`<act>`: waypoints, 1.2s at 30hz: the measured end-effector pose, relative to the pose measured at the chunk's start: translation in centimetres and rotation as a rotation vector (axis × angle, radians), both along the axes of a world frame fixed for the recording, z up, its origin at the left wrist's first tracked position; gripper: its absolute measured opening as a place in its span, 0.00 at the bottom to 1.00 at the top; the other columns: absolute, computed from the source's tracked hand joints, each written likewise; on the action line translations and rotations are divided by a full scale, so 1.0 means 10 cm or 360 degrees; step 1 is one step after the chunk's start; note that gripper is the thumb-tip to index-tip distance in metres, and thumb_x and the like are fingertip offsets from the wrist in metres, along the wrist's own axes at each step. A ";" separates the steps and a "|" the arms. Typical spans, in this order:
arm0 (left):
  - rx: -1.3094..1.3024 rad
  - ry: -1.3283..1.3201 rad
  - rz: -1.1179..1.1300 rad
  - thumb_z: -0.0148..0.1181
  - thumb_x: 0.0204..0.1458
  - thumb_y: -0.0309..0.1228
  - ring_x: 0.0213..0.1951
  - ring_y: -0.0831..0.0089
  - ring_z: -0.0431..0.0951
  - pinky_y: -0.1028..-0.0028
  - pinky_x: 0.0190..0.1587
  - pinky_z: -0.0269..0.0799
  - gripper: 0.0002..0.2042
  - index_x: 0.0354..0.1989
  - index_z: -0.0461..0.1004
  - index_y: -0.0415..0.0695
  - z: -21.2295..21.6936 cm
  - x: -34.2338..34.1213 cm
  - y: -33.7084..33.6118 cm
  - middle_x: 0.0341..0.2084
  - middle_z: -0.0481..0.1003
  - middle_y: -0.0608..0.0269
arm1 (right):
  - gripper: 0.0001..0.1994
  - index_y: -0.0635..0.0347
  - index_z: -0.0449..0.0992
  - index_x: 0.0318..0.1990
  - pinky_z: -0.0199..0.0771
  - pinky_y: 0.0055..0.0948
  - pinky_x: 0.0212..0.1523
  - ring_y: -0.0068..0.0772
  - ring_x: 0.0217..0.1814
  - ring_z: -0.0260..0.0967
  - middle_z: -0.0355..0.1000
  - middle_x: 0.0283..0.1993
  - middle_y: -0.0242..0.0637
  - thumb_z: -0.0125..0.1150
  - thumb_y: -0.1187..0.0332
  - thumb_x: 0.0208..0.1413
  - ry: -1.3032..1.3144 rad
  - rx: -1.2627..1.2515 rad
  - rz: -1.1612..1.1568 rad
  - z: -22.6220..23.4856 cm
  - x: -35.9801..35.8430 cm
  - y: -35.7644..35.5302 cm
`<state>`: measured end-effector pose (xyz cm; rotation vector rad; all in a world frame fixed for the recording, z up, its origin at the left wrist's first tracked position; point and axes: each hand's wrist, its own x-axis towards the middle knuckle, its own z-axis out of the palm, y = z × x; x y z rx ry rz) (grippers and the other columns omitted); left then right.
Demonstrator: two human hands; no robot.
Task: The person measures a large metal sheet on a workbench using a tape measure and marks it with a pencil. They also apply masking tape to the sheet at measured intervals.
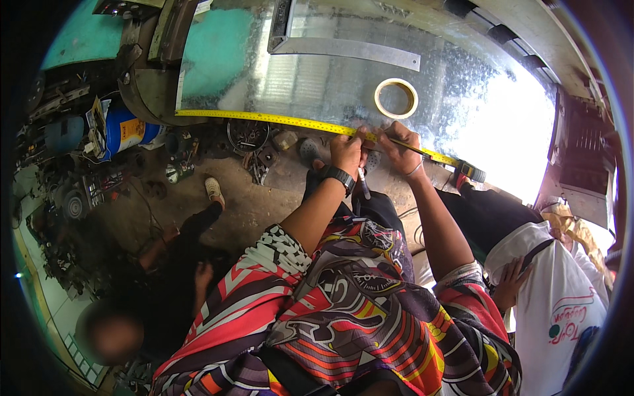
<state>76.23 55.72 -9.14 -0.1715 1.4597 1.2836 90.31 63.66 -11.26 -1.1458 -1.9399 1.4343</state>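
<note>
My left hand (346, 153) and right hand (398, 143) pinch the yellow tape measure (277, 119) along the metal sheet's (330, 72) near edge. My fingers hide the tape there; glare washes out the sheet's right side.

A yellow tape measure (277, 119) lies stretched flat along the near edge of a shiny galvanized metal sheet (343, 79).

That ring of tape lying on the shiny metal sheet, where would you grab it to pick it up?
The roll of tape lies flat on the metal sheet, its open middle facing up. Probably best to come from straight above, one finger in the hole and the thumb outside, pinching the wall on the near side. Both hands, left hand and right hand, are on the yellow measuring tape.
</note>
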 end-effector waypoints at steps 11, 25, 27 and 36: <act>-0.0037 0.0014 -0.0065 0.56 0.63 0.26 0.14 0.75 0.62 0.72 0.15 0.56 0.08 0.45 0.76 0.35 0.05 -0.01 0.00 0.30 0.74 0.59 | 0.11 0.64 0.73 0.30 0.68 0.27 0.30 0.16 0.28 0.62 0.71 0.24 0.30 0.68 0.71 0.63 -0.0032 -0.0030 -0.0038 0.06 -0.03 0.00; 0.0007 0.0053 -0.0003 0.62 0.64 0.33 0.11 0.77 0.65 0.75 0.12 0.55 0.10 0.35 0.78 0.38 -0.02 0.01 -0.02 0.21 0.78 0.59 | 0.16 0.62 0.66 0.28 0.66 0.28 0.27 0.16 0.26 0.58 0.69 0.22 0.32 0.70 0.71 0.62 -0.0015 0.0028 -0.0039 -0.05 -0.05 -0.01; 0.0026 0.0060 0.0040 0.63 0.65 0.34 0.09 0.78 0.65 0.75 0.10 0.55 0.12 0.31 0.79 0.38 -0.02 0.02 -0.01 0.19 0.79 0.58 | 0.17 0.62 0.65 0.27 0.65 0.27 0.26 0.15 0.26 0.58 0.68 0.21 0.32 0.70 0.72 0.62 -0.0031 0.0034 -0.0062 -0.07 -0.05 -0.01; 0.0043 0.0045 0.0059 0.64 0.65 0.35 0.09 0.78 0.65 0.75 0.10 0.55 0.13 0.31 0.79 0.38 -0.02 0.01 -0.02 0.18 0.78 0.58 | 0.18 0.62 0.64 0.27 0.63 0.28 0.26 0.16 0.25 0.56 0.66 0.21 0.32 0.70 0.71 0.62 -0.0057 0.0068 -0.0072 0.00 -0.08 -0.02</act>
